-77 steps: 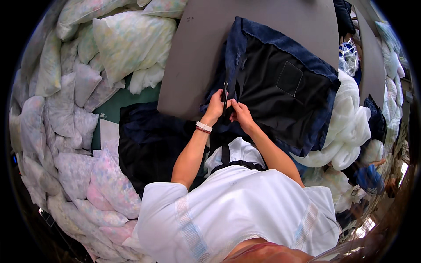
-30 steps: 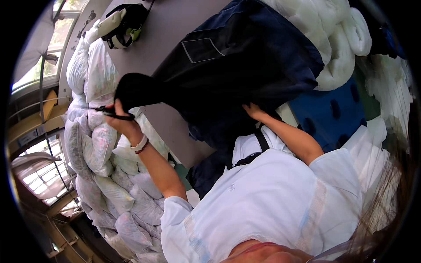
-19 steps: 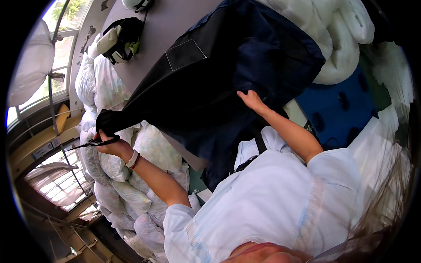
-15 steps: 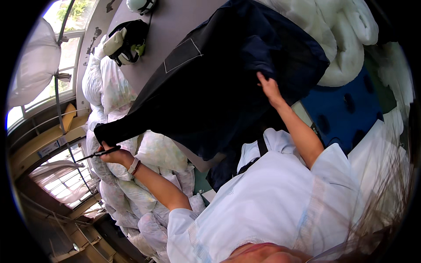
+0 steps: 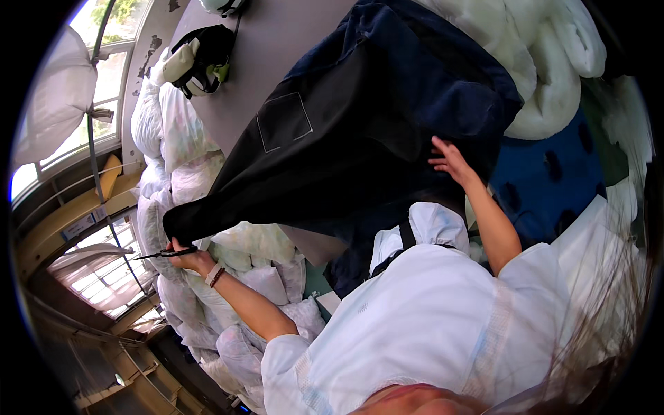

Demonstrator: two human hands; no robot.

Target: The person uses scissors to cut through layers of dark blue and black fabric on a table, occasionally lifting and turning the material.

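A large dark navy and black garment (image 5: 346,152) spreads across the table, with a white-stitched square outline on one panel. A narrow end of it, perhaps a sleeve, reaches down to the left. My left hand (image 5: 190,259) is closed there, with slim dark scissors (image 5: 158,254) in its grip and their blades pointing left. That hand also touches the end of the garment; how firmly it grips the cloth is hidden. My right hand (image 5: 453,164) is beside the garment's near right part, fingers apart and holding nothing.
Bulging white bags (image 5: 263,290) are stacked on the left, under the windows. A black and cream headgear-like item (image 5: 200,62) lies on the grey tabletop (image 5: 266,41). Fluffy white material (image 5: 553,83) is heaped at the far right, above a blue dark-spotted surface (image 5: 546,173).
My right hand has let go of the garment, moving slightly right and nearer with its fingers opening. My left hand has lowered slightly with the scissors, and the cloth has shifted.
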